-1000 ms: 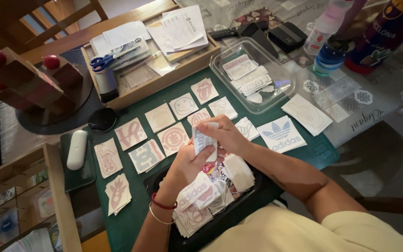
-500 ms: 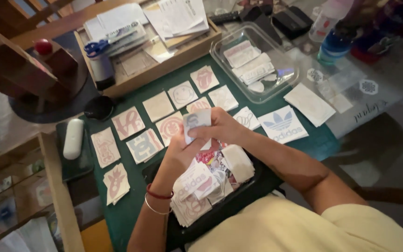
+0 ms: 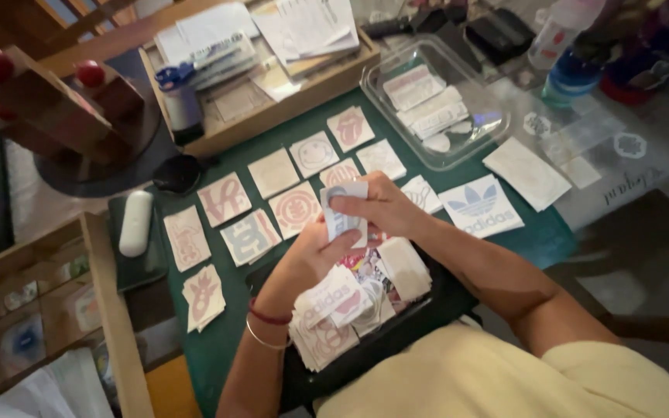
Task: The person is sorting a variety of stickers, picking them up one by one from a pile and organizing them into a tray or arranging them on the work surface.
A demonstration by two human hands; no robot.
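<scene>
Two hands: left hand and right hand meet over the black tray, both pinching one sticker sheet.
Sticker sheet: small white rectangle with a pale printed design, held upright above the tray, fingertips pressed on its edges.
Tray: heaped with a loose pile of stickers, pink and white.
Green mat: laid-out decals in rows, each apart.
Clear container: more sheets inside.
Hard to make out: the sheet's design is blurred; the left thumb is hidden behind the sheet; the tray's near edge is covered by the yellow shirt.
</scene>
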